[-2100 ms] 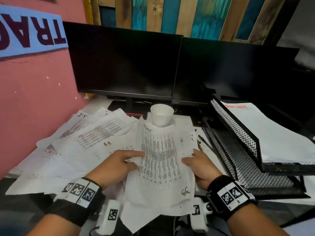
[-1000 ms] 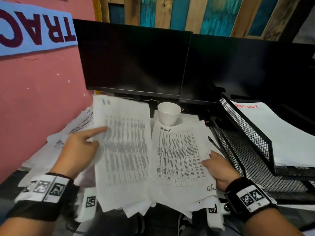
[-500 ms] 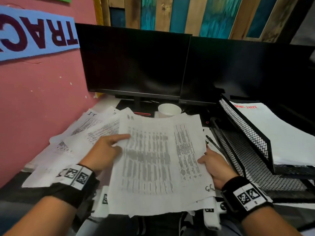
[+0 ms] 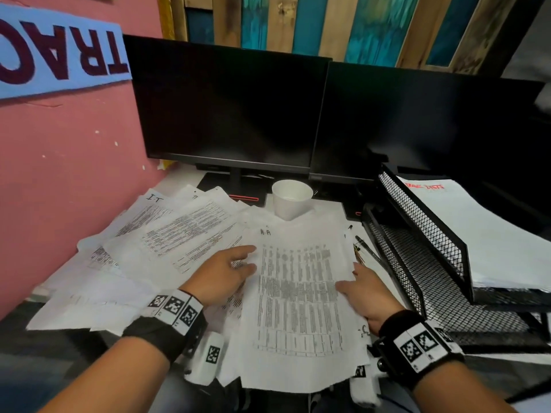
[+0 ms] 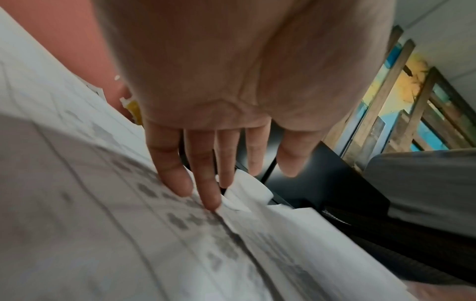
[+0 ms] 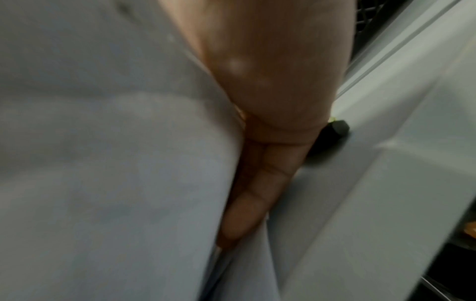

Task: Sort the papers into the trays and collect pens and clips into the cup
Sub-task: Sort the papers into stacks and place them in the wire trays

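Printed papers (image 4: 167,242) lie fanned across the desk. A top sheet (image 4: 298,296) with a printed table lies flat in front of me. My left hand (image 4: 229,272) rests at its left edge with straight fingers, and its fingertips (image 5: 208,199) touch the paper. My right hand (image 4: 357,287) pinches the sheet's right edge, thumb on top and fingers (image 6: 247,205) underneath. A white paper cup (image 4: 290,199) stands behind the papers. Two pens (image 4: 368,251) lie between the papers and the black mesh trays (image 4: 396,263).
The upper mesh tray (image 4: 423,222) holds a stack of white paper (image 4: 483,234) with red writing. Two dark monitors (image 4: 232,108) stand at the back, and a pink wall (image 4: 59,162) closes the left side. The desk's front edge is under my wrists.
My left hand lifted a sheet from the left, swung it rightward onto the stack and laid it flat. It has let go and now rests at the edge. The right hand kept its hold.
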`<state>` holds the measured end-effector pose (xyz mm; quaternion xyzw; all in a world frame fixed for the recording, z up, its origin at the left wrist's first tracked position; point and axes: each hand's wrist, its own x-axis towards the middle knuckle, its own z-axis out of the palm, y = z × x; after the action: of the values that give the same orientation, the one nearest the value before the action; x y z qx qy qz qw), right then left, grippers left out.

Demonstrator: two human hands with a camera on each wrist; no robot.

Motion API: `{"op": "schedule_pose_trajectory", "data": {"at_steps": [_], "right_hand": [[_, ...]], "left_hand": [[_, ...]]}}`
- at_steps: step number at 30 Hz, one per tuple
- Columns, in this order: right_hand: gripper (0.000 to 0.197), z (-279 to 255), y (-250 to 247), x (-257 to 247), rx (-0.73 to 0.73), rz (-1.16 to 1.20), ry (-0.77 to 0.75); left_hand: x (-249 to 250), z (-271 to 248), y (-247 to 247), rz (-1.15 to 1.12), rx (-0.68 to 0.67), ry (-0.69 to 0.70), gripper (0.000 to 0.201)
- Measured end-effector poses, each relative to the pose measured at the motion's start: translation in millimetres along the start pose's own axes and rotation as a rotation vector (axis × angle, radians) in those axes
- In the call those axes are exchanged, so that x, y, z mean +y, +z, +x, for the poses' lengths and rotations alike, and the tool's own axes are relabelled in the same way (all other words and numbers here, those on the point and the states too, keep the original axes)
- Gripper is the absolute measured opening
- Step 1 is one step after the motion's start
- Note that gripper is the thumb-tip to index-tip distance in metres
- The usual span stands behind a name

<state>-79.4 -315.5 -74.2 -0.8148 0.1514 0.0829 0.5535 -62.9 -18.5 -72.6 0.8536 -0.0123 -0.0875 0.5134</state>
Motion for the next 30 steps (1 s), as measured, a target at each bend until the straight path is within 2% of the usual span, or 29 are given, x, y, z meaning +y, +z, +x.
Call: {"op": "schedule_pose_trajectory", "data": {"at_steps": [4,7,9,14,16,20,22,23,26,28,30], "right_hand": [[0.037,1.2,-11.0,-4.5,0.059,0.073,0.023],[0.035,2.2,-14.8,-6.3,0.083,0.104,0.054],[0.033,2.7,-15.0,-6.7,0.080,0.130,0.069],[0.037,2.2,-11.6,-5.6,0.072,0.177,0.089],[0.040,1.3,-10.7,-5.0,0.059,0.205,0.093],[0.043,-0.6,-11.4,-6.3,0.042,0.236,0.104],[0.042,-0.2,-11.7,-5.7,0.046,0.233,0.107],[0.041,-1.1,-11.6,-6.4,0.046,0.227,0.108],[0.038,-2.7,-12.4,-8.0,0.042,0.216,0.118],[0.037,-2.5,-13.7,-9.4,0.047,0.209,0.122],[0.037,-4.2,-14.3,-12.3,0.047,0.223,0.125]], "left_hand": [[-9.0,-1.9,-28.3,0.093,0.111,-0.096,0.045],[-12.9,-1.8,-42.9,0.062,0.234,-0.132,0.040],[-15.1,-0.4,-46.7,0.025,0.275,-0.161,0.043],[-18.8,0.8,-44.5,0.066,0.206,-0.188,0.063],[-20.1,0.9,-41.3,0.090,0.166,-0.175,0.064],[-16.5,-3.1,-44.1,0.142,0.143,-0.120,0.050],[-14.1,-6.2,-53.0,0.191,0.162,-0.131,0.023],[-12.3,-9.7,-58.9,0.206,0.185,-0.133,0.008],[-13.9,-15.2,-80.6,0.165,0.373,-0.110,0.020],[-10.8,-23.1,-97.1,0.077,0.539,-0.078,0.019],[-10.1,-28.8,-112.1,-0.058,0.644,-0.062,0.013]]}}
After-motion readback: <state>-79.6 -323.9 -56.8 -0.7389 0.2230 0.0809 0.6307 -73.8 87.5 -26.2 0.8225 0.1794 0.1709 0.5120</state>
